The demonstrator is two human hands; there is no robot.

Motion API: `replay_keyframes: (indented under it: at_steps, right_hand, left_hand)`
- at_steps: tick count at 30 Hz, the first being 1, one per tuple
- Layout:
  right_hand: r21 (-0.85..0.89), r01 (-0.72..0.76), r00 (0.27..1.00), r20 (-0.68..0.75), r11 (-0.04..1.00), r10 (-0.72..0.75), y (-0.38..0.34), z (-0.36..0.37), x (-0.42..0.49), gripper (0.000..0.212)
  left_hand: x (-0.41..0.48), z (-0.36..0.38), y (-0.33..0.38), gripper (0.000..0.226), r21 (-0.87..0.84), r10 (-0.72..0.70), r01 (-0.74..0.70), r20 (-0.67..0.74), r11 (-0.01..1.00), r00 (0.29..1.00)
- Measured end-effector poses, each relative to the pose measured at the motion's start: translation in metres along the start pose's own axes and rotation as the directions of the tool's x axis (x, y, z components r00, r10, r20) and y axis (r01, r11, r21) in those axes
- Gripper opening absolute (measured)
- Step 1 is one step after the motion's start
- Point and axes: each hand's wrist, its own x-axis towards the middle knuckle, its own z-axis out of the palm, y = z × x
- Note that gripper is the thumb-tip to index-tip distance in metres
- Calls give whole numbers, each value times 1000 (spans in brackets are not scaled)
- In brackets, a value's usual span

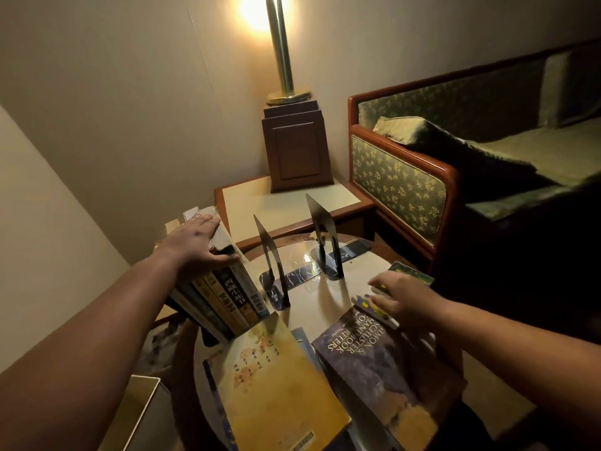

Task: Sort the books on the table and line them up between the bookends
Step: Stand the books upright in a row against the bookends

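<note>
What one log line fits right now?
left hand: on leaning books | right hand: touching small books | bookends: no books between | big books: lying flat

Several books (pixel 224 294) are standing in a row at the left edge of the table (pixel 312 301), spines facing the viewer and tilting leftward, with the left hand (pixel 195 242) lying flat across their tops. Two black metal bookends (pixel 271 265) (pixel 325 236) are standing upright and apart near the table's middle. A yellow book (pixel 279 372) is lying flat at the near edge, overlapping a blue one (pixel 213 382). Beside it, a dark handbook (pixel 377 362) is lying face up, title inverted. The right hand (pixel 400 297) is touching a small colourful book (pixel 374 304); a green book (pixel 413 273) is lying just beyond.
</note>
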Motion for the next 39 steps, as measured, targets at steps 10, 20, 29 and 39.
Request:
replay_keyframes:
  at_steps: [10,20,29,39]
  right_hand:
    - [-106,-141,986,76,984,149,63,-2,-17,60]
    - [-348,138,990,36,927,-134,69,11,-22,59]
    - [-369,439,898,159,819,-410,43,13,-19,67]
    - [-74,352,935,59,933,-349,12,16,-29,29]
  left_hand:
    - [3,1,-2,123,4,7,-7,6,1000,1000]
    - [7,2,-4,117,1,2,-2,17,1000,1000]
    - [6,2,-2,115,2,-2,2,8,1000,1000]
    - [5,4,-2,106,4,6,-6,-18,1000,1000]
